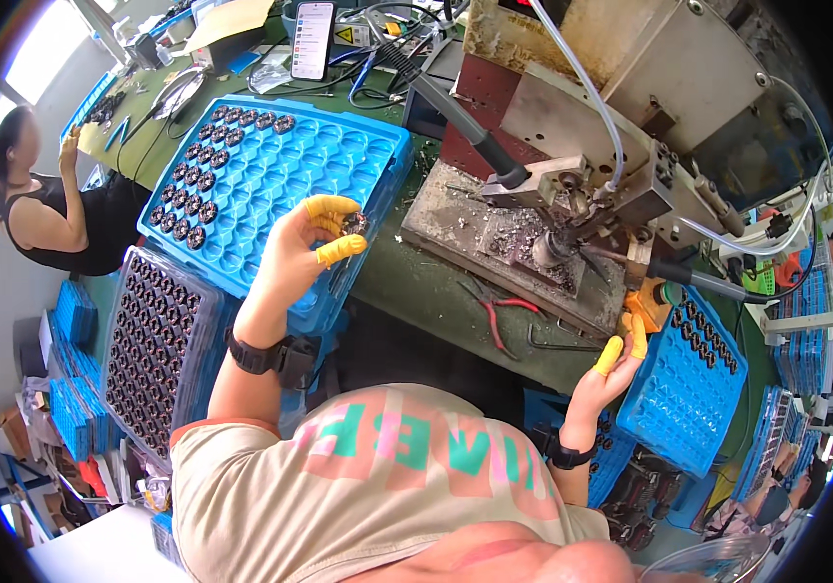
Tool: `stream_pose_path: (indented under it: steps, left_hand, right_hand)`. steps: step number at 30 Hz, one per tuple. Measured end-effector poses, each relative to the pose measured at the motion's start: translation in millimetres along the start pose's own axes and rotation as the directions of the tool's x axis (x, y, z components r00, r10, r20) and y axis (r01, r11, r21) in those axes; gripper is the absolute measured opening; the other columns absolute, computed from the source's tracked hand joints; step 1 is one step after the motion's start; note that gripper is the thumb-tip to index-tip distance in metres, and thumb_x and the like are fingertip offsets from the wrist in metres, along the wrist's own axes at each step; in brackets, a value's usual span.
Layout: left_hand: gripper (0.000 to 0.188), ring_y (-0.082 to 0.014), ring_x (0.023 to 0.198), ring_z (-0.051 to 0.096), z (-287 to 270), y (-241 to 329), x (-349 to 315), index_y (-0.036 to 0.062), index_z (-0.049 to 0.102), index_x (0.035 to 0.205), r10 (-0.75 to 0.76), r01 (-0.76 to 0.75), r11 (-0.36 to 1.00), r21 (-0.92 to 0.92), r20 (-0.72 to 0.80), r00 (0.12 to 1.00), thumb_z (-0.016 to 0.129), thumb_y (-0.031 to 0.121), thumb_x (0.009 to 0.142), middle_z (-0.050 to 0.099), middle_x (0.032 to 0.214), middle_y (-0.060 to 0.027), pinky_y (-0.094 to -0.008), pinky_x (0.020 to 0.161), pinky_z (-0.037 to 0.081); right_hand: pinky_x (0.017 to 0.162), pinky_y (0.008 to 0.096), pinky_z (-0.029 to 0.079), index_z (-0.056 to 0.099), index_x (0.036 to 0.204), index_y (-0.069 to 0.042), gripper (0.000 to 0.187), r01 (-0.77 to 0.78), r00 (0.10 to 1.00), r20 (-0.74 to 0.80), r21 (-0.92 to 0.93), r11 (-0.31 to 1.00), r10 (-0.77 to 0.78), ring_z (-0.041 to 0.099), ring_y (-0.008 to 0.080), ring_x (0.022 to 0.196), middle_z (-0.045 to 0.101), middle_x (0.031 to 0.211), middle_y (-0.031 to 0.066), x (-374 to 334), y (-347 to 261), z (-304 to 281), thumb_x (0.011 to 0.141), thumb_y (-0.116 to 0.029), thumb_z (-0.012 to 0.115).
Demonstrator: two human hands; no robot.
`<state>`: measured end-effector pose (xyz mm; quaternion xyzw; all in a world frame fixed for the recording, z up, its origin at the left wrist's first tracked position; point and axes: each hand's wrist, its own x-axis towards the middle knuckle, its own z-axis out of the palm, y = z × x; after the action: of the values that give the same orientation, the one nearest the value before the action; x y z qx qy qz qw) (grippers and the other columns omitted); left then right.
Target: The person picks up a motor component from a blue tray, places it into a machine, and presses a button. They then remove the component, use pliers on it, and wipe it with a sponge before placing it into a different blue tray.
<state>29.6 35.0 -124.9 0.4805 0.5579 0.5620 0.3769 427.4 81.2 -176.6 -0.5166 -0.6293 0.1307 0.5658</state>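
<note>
My left hand point(305, 248), with yellow covers on its fingertips, pinches a small dark round slotted part point(355, 223), which looks like a motor stator. It is held over the right side of a blue tray point(334, 155) with rows of round pockets. Similar parts point(197, 180) fill pockets on that tray's left side. My right hand point(616, 355), also with yellow fingertip covers, is beside an orange box with a green button point(652, 303). Its fingers are apart and hold nothing; whether they touch the box, I cannot tell. Between the hands stands a metal machine point(557, 228), metal chips scattered about its base.
Red-handled pliers point(496, 316) and a black hex key point(562, 342) lie before the machine. A full tray point(152, 350) stands at left, another blue tray point(664, 408) at right. A phone point(312, 41) and cables are at the back. Another person point(47, 194) sits at far left.
</note>
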Motion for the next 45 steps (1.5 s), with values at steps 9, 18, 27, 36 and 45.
stream_pose_path:
  steps: [9, 18, 27, 36, 45]
  left_hand:
    - [0.043, -0.0104, 0.087, 0.059, -1, 2, -2, 0.0007, 0.064, 0.114, -0.003, 0.004, 1.000, 0.013, -0.026, 1.000, 0.081, 0.005, 0.075, 0.066, 0.101, -0.0031, -0.0258, 0.081, 0.048]
    - [0.044, -0.0089, 0.088, 0.058, 0, -2, 1, 0.0005, 0.063, 0.115, 0.011, -0.012, 1.000, -0.025, -0.035, 0.999, 0.082, 0.007, 0.076, 0.065, 0.099, -0.0013, -0.0237, 0.080, 0.046]
    - [0.044, -0.0100, 0.088, 0.058, 2, 24, -6, 0.0006, 0.064, 0.114, 0.054, -0.054, 0.991, 0.125, -0.002, 0.999, 0.083, 0.009, 0.075, 0.066, 0.098, -0.0016, -0.0255, 0.083, 0.046]
    - [0.046, -0.0152, 0.089, 0.057, 50, 95, 23, 0.0030, 0.066, 0.112, 0.205, -0.364, 0.818, 0.445, 0.366, 0.908, 0.084, 0.014, 0.071, 0.063, 0.100, -0.0045, -0.0294, 0.083, 0.047]
    - [0.041, -0.0281, 0.086, 0.066, 150, 65, 73, 0.0029, 0.069, 0.102, 0.355, -0.517, 0.795, 0.318, 0.447, 0.821, 0.085, 0.023, 0.070, 0.065, 0.092, -0.0155, -0.0361, 0.080, 0.053]
  right_hand:
    - [0.102, 0.0387, 0.038, 0.055, 0.124, 0.002, 0.030, 0.029, 1.000, 0.003, -0.061, 0.998, -0.028, 0.054, 0.0290, 0.113, 0.060, 0.120, 0.0152, 2, 2, 2, 0.097, -0.010, 0.055]
    - [0.102, 0.0414, 0.037, 0.059, 0.119, -0.001, 0.027, 0.171, 0.985, 0.049, -0.232, 0.958, -0.164, 0.053, 0.0320, 0.113, 0.060, 0.117, 0.0146, 10, -12, -1, 0.095, -0.013, 0.058]
    - [0.099, 0.0432, 0.040, 0.065, 0.111, -0.006, 0.040, 0.266, 0.943, 0.214, -0.033, 0.963, -0.254, 0.055, 0.0325, 0.110, 0.062, 0.110, 0.0125, 61, -64, 55, 0.077, -0.020, 0.080]
    - [0.091, 0.0370, 0.046, 0.068, 0.108, -0.005, 0.043, 0.164, 0.971, 0.153, 0.121, 0.979, -0.182, 0.058, 0.0278, 0.103, 0.062, 0.110, 0.0118, 66, -62, 57, 0.071, -0.017, 0.085]
    - [0.097, 0.0363, 0.043, 0.067, 0.113, -0.005, 0.043, 0.107, 0.987, 0.117, 0.044, 0.993, -0.112, 0.057, 0.0268, 0.109, 0.062, 0.113, 0.0114, 42, -55, 2, 0.074, -0.014, 0.083]
